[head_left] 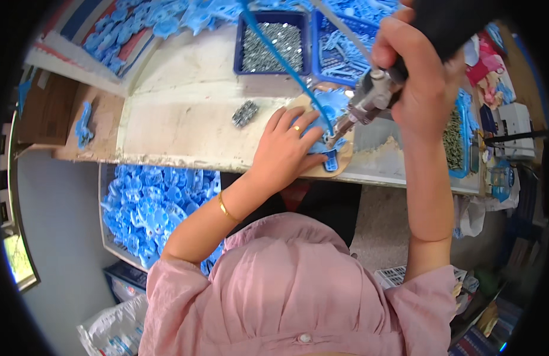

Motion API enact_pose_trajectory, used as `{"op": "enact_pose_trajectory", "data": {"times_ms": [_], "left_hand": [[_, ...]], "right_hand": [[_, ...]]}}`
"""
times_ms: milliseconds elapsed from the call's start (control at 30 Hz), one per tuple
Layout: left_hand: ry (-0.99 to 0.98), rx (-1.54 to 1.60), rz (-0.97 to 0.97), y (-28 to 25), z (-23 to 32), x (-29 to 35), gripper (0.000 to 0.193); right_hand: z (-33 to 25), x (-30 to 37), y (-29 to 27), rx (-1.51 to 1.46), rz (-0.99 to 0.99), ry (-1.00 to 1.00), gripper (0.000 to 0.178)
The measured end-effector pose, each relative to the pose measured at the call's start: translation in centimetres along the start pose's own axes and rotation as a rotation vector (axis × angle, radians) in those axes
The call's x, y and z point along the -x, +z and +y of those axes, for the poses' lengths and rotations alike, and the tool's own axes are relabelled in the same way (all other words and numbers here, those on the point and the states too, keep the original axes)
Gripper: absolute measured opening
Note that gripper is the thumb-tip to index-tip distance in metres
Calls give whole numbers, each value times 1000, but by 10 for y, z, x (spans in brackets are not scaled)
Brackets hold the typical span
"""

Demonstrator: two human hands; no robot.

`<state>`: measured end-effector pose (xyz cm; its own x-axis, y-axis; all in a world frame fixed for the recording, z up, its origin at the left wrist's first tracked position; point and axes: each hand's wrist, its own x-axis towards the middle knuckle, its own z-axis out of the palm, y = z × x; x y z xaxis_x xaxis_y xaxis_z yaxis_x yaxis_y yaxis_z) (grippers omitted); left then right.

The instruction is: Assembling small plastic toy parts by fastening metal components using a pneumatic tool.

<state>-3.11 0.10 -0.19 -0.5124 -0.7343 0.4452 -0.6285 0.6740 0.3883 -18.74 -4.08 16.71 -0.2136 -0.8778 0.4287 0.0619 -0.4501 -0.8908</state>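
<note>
Right hand [427,80] clenched round one power tool [369,102]; left hand [288,144] grasping blue part [332,105]; two bins [269,72] beyond.

At the upper right of the frame, the right hand [426,83] wraps its grip around a tool [369,102] that slants down-left to a blue part [332,104] on the tabletop [179,113], right of centre. The left hand [287,143] lies with fingers spread on the part, just left of the tool, with a silver heap [245,114] near its fingertips. A tub [268,73] of silver bits [273,47] stands at top centre; a crate [101,204] of blue pieces [155,207] sits lower left.
</note>
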Motion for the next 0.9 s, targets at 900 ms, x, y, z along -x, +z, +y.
{"op": "enact_pose_trajectory", "data": {"times_ms": [900], "left_hand": [[-359,188,-597,-179,23,13,51]], "right_hand": [[208,-168,-362,1881,-36,268,41]]}}
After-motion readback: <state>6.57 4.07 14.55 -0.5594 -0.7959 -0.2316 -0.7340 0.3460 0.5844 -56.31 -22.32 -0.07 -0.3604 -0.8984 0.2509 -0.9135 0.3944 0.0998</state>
